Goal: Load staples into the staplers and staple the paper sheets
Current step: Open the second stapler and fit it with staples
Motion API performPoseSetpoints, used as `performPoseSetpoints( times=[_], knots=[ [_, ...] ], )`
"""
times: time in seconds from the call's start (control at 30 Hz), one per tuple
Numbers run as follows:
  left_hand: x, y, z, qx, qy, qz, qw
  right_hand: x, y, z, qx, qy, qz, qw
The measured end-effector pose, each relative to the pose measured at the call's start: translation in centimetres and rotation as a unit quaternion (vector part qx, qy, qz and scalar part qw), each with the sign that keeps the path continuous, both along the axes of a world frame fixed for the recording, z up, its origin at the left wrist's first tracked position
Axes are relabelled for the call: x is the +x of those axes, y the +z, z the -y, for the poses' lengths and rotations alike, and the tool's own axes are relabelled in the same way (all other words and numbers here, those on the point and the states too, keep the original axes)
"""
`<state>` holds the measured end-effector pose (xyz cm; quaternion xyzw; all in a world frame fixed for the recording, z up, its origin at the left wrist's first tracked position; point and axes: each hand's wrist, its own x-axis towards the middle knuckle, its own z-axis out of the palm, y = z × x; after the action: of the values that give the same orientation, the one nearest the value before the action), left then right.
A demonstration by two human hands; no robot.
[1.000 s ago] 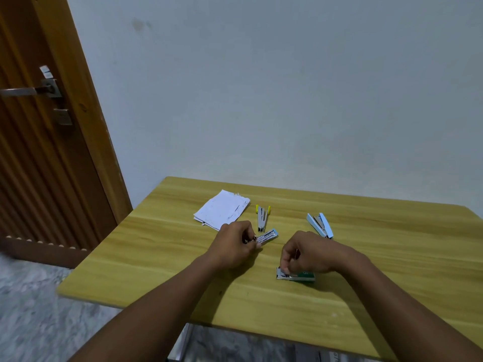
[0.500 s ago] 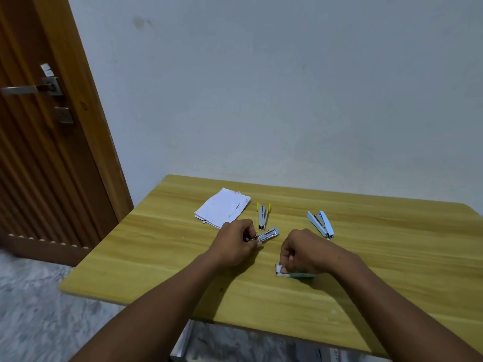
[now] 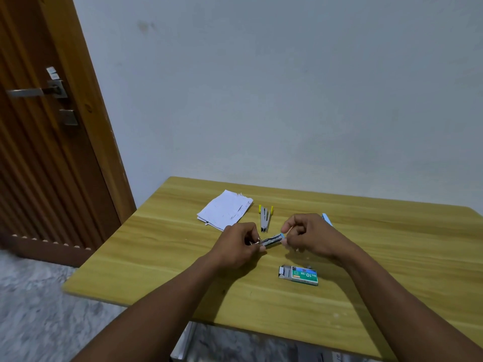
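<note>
My left hand (image 3: 239, 244) grips a small silver stapler with a blue tip (image 3: 271, 240), held just above the table and pointing right. My right hand (image 3: 309, 235) has its fingertips pinched at the stapler's right end on something tiny that looks like a strip of staples. The green staple box (image 3: 300, 275) lies open on the table below my right hand. A yellow-tipped stapler (image 3: 264, 218) lies open behind the held one. A blue stapler (image 3: 326, 218) is mostly hidden behind my right hand. The stack of paper sheets (image 3: 226, 209) lies at the back left.
The wooden table (image 3: 392, 257) stands against a pale wall. A brown door with a metal handle (image 3: 26, 92) is to the left. Grey marbled floor shows beyond the table's left and near edges.
My right hand has lifted off the staple box and moved up and left to the stapler's end. The box now lies uncovered. My left hand keeps holding the stapler.
</note>
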<state>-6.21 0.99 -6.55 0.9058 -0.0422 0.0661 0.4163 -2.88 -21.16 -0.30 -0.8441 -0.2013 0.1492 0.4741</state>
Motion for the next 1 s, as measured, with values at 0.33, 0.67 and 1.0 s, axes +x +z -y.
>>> performPoseSetpoints(
  times=[0.33,0.67,1.0],
  knots=[
    [0.0,-0.2,-0.6,-0.033,-0.035,-0.016,0.999,0.1,-3.3,-2.9,-0.062,-0.057,0.146,0.986],
    [-0.2,-0.3,-0.3,-0.055,-0.058,-0.024,0.997,0.2,-4.0,-3.0,-0.105,-0.013,0.199,0.974],
    [-0.4,-0.1,-0.8,-0.045,-0.047,-0.022,0.998,0.9,-3.7,-2.9,-0.099,0.007,0.173,0.98]
  ],
)
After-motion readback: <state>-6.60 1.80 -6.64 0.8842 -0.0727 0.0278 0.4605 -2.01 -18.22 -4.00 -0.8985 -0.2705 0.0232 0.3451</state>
